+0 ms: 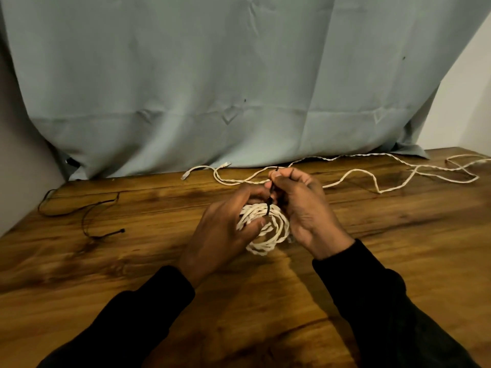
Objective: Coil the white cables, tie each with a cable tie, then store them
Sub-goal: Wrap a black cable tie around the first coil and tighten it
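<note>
So the backdrop is a big grey-green cloth (212, 75) hanging down to the back edge of a dark wooden table (398, 261), with a bit of pale wall on the right.

Biggest thing on the table is the loose white cable (353, 172), still uncoiled, snaking along the back from the middle out to the right edge, plug ends lying near the cloth. Off to the left there are spare black cable ties (87, 208), well apart from the hands.

Dead centre is the coiled white cable (268, 235). The left hand (223, 232) holds the bundle, fingers curled round it from the left. The right hand (300, 205) is just beside it on the right, fingers pinching the tail of a black cable tie (269, 208) that wraps the top of the coil.

The tail runs up and away from the coil toward the cloth, so I'd guess the pull goes along that line while the left hand braces. Nothing's in the way; the loose cable lies just behind the knuckles.
</note>
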